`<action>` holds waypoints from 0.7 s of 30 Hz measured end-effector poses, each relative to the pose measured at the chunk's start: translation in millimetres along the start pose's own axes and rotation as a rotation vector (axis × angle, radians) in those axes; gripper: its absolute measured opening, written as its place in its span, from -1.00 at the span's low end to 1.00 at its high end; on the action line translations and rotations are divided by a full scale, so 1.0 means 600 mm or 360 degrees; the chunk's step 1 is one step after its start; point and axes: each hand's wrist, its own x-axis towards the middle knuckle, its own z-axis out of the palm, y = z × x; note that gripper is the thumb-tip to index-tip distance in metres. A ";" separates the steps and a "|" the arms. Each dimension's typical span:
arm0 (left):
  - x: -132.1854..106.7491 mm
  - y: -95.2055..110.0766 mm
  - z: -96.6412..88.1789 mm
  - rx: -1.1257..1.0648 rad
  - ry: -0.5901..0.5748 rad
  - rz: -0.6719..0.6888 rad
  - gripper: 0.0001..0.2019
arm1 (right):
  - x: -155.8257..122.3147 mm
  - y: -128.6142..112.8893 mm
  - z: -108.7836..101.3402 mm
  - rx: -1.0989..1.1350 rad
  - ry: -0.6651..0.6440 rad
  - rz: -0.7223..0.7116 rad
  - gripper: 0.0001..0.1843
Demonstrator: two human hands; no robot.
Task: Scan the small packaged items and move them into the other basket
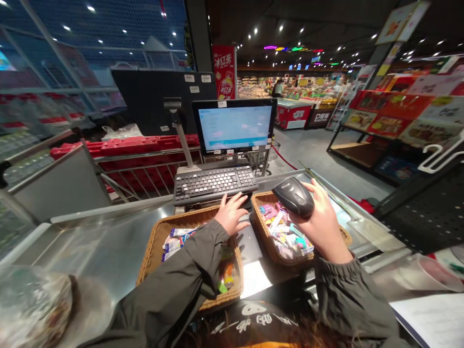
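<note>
My right hand (pixel 321 224) is wrapped round a black handheld barcode scanner (pixel 294 195), raised over the right wicker basket (pixel 261 232). Below the scanner, that basket holds a heap of small, colourful wrapped items (pixel 286 232). My left hand (pixel 232 215) has its fingers spread just in front of the black keyboard (pixel 215 183); whether a fingertip touches it I cannot tell. Under my left forearm stands another wicker basket (pixel 150 246) with blue-and-white wrapped packets (pixel 176 241) in it. My sleeve hides part of its contents.
A lit monitor (pixel 237 126) stands behind the keyboard, with the dark back of a second screen (pixel 159 104) beside it. A clear plastic bag (pixel 34 307) lies on the metal counter (pixel 108 246) at the left. Paper (pixel 431 314) and a cup (pixel 429 273) are at the right.
</note>
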 end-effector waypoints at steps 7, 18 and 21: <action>0.130 0.073 0.097 0.0141 -0.0236 0.0111 -0.70 | -0.014 0.062 -0.038 -0.0105 0.0078 0.0117 -0.58; 0.267 0.062 0.230 0.0127 -0.0508 0.0776 -0.84 | -0.009 0.143 -0.047 -0.0043 0.0110 0.0217 -0.48; 0.293 0.051 0.271 0.0017 -0.0570 0.0935 -0.76 | -0.006 0.153 -0.040 -0.0024 0.0023 0.0252 -0.50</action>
